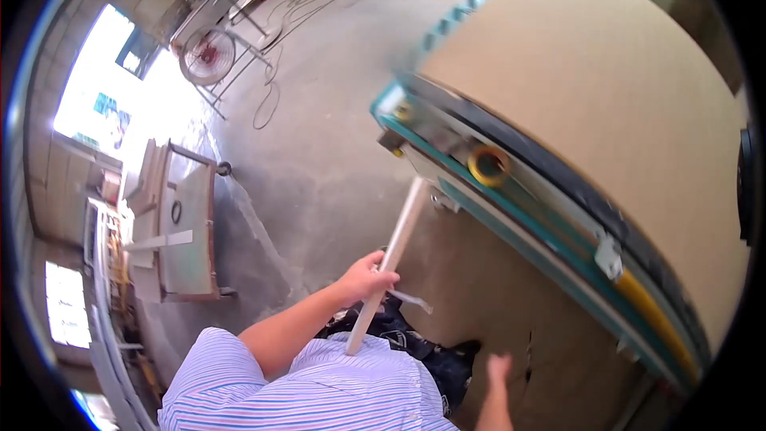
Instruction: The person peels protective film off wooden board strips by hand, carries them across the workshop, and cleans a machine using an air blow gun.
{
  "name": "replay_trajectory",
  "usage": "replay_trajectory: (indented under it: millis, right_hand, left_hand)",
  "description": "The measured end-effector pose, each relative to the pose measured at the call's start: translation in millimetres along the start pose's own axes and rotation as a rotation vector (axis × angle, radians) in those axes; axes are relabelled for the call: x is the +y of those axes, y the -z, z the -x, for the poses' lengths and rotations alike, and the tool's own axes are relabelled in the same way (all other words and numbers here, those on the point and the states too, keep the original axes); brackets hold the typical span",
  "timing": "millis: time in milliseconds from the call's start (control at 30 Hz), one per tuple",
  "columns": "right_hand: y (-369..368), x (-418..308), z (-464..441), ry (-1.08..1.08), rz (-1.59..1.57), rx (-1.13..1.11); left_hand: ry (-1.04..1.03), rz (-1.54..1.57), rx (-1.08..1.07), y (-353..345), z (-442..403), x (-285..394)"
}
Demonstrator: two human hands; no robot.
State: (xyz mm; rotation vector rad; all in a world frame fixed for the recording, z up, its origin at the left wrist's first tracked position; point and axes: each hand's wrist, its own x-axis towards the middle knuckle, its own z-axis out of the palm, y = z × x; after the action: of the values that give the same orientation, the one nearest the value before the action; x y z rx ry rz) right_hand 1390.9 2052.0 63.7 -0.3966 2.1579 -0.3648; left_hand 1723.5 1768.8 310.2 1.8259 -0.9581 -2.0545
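Note:
My left hand (368, 280) is closed around a long, pale, straight strip (404, 223), whose material I cannot make out. The strip slants from my shirt front up toward the corner of a teal-framed table (574, 48) with a flat beige top. A thin whitish piece (413, 301) sticks out beside the same hand, and I cannot tell whether it is gripped too. Down at my right side hangs my right hand (499, 367), apart from the table, its fingers small and blurred. On the table's side shelf lie a yellow-edged roll (488, 166) and a long yellow object (658, 307).
A wheeled wooden cart (187, 231) stands to the left, with a round fan (207, 56) on a metal frame beyond it. Cables (299, 4) run over the concrete floor. Long pale lengths of material (108, 311) lean along the left wall.

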Motion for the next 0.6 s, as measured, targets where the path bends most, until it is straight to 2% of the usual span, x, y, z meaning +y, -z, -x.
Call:
replay_trajectory:
  millis: [33, 100, 133, 200, 300, 333, 400, 467, 500, 567, 600]
  right_hand:
    - [-42, -84, 17, 0.118, -0.120, -0.240]
    - [-150, -234, 62, 0.437, -0.340, -0.669]
    - [-180, -325, 108, 0.474, -0.391, -0.906]
    - [-255, -457, 172, 0.422, -0.434, -1.163]
    - [-342, -598, 192, 0.785, 0.076, -0.682]
    - [-363, -637, 192, 0.793, 0.029, -0.647]
    - [-390, -702, 177, 0.530, -0.272, -0.878]
    - [-399, -783, 160, 0.405, -0.430, -0.946]
    - [-402, -822, 148, 0.341, -0.506, -0.977]
    - [-414, -906, 114, 0.238, -0.630, -0.855]
    - [-423, -951, 90, 0.193, -0.693, -0.800]
  left_hand:
    - [-0.161, 0.135, 0.062, 39, -12, 8]
    - [-0.306, 0.354, 0.215, 128, -51, 25]
    - [-0.356, 0.448, 0.272, 171, -67, 42]
    - [-0.452, 0.468, 0.371, 262, -115, 76]
    - [-0.504, 0.439, 0.408, 374, -169, 140]
    - [-0.497, 0.423, 0.402, 401, -179, 160]
    - [-0.471, 0.296, 0.448, 450, -207, 222]
    - [-0.478, 0.147, 0.409, 492, -251, 266]
    - [-0.402, 0.126, 0.379, 515, -285, 280]
    - [-0.317, 0.106, 0.435, 563, -350, 319]
    - [-0.213, 0.231, 0.433, 594, -386, 334]
